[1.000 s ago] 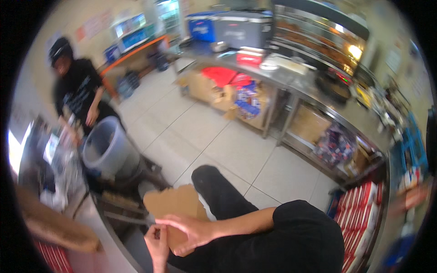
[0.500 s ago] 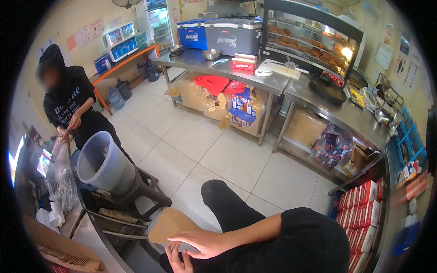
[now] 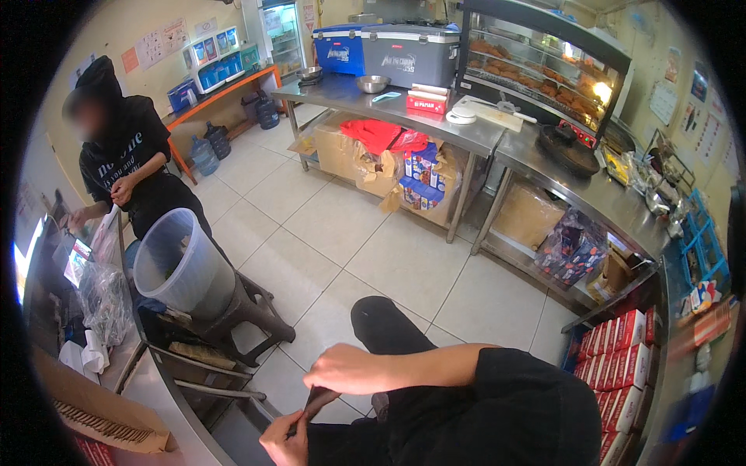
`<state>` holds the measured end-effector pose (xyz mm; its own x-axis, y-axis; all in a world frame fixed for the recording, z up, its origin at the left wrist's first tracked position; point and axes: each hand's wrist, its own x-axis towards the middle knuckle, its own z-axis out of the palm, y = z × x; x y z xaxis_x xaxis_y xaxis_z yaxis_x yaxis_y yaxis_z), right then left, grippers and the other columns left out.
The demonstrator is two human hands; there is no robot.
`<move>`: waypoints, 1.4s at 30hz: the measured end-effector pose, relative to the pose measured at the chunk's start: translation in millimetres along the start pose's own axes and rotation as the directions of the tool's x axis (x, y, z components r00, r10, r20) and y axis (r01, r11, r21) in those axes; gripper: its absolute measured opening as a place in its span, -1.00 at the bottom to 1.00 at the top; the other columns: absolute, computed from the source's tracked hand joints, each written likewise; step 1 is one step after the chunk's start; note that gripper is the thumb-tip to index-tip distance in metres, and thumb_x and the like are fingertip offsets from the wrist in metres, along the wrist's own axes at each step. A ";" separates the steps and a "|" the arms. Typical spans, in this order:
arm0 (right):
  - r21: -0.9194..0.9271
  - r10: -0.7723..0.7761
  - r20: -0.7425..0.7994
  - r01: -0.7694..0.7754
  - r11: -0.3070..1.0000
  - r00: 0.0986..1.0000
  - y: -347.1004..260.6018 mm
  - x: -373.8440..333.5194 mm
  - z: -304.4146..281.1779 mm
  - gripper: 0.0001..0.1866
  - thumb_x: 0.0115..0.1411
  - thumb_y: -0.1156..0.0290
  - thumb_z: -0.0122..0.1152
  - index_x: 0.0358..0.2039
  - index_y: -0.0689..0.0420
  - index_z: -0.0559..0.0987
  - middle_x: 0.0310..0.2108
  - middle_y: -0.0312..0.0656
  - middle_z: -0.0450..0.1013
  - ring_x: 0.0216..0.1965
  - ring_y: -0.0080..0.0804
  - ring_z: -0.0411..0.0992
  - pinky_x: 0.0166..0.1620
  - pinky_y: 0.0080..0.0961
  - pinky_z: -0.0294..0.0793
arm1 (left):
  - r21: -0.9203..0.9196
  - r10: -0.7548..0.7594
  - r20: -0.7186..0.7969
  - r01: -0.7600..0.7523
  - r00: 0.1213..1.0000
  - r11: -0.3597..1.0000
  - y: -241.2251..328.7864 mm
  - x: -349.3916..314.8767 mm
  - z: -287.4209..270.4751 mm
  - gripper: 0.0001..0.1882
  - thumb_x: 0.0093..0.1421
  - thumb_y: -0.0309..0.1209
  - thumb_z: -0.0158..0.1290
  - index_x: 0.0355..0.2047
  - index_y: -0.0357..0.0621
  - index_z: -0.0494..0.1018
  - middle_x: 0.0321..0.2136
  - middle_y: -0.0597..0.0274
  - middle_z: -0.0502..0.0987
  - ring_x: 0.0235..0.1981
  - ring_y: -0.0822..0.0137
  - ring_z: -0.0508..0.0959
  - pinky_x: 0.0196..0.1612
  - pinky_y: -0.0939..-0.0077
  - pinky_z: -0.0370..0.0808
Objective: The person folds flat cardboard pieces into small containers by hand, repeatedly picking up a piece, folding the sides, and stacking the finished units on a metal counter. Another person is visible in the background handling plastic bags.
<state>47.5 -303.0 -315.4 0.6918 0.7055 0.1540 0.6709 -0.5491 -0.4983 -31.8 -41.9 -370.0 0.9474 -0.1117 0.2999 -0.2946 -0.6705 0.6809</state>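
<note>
The right hand [image 3: 353, 369] comes across from the person's right with its fingers curled down over the upper end of a thin dark brown strip [image 3: 315, 404], pinching it. The left hand [image 3: 284, 443] sits below and slightly to the left, closed around the lower end of the same piece. So the strip lies between the two hands, its long axis running diagonally from upper right down to lower left, and both hands touch it; neither is nearer than the other

The left hand is cut off by the bottom edge of the view, so only its knuckles and thumb show. What the strip is made of is hard to tell, as it is small and half covered by fingers. To the left of the hands runs the curved edge of a steel surface [image 3: 167, 419], with a cardboard box [image 3: 93, 404] on it. Farther off to the upper left stands a grey bucket [image 3: 179, 264] on a stool, and a person in a black hooded top [image 3: 124, 155] beyond it
</note>
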 end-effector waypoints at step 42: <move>0.962 0.041 0.144 -0.150 0.229 0.989 1.6 34.7 72.4 -0.55 0.49 0.34 0.16 0.30 0.26 0.48 0.09 -0.16 0.58 0.10 -0.46 0.53 0.20 -0.44 0.47 | -0.539 -0.500 0.047 0.444 0.865 0.716 -11.1 9.5 6.2 -0.66 0.34 -0.30 0.33 -0.02 -0.32 0.68 -0.07 0.08 0.69 -0.10 0.35 0.71 -0.12 0.52 0.68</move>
<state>53.3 -247.0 -372.6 0.6729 0.7397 0.0087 -0.2071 0.1996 -0.9577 -18.7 -40.1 -378.9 0.9724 0.2043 -0.1129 0.1420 -0.1338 0.9808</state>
